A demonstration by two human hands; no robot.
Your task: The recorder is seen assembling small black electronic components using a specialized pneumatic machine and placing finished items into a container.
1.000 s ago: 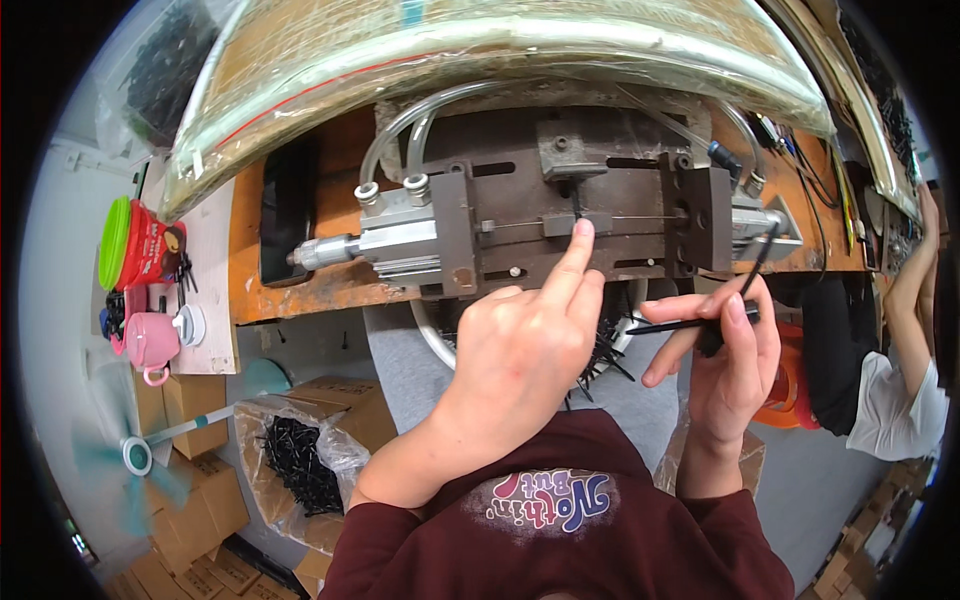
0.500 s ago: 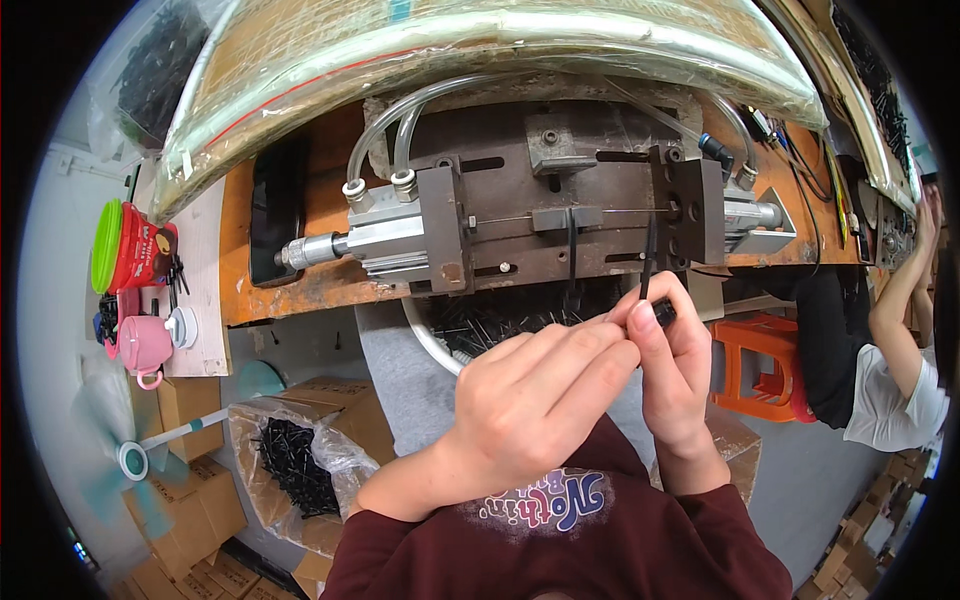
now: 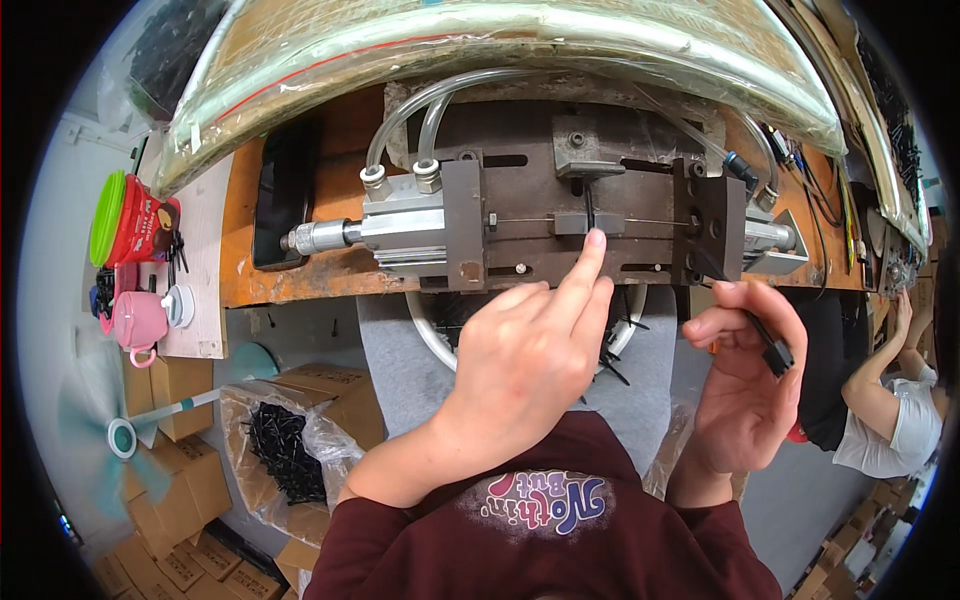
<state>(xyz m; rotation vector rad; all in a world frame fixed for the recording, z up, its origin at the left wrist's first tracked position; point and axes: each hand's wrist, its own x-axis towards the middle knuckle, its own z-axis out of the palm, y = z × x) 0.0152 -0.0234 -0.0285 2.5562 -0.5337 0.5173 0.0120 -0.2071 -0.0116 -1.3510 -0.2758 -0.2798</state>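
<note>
A brown metal fixture [image 3: 530, 185] sits on the wooden bench, with a grey clamp block [image 3: 570, 224] at its middle. Across that block lies a thin black strip [image 3: 590, 198], pointing away from me toward the metal stop [image 3: 588, 165]. My left hand [image 3: 535, 345] has its index finger stretched out, the tip touching the near end of the strip. Off to the right, my right hand [image 3: 750, 385] holds a slim black part with a block-shaped end [image 3: 776, 357] in its curled fingers. The part's other end is hard to make out.
Air cylinders [image 3: 405, 230] with clear hoses [image 3: 385, 130] flank the fixture. A phone [image 3: 285, 205] lies at the left. Below stands a carton of black parts [image 3: 285, 450], near a fan [image 3: 121, 437]. Another person [image 3: 890, 410] sits at the far right.
My hands have come apart. The left index finger has moved up onto the clamp block, and the right hand has drawn right with a black part. A black strip now lies across the block to the stop.
</note>
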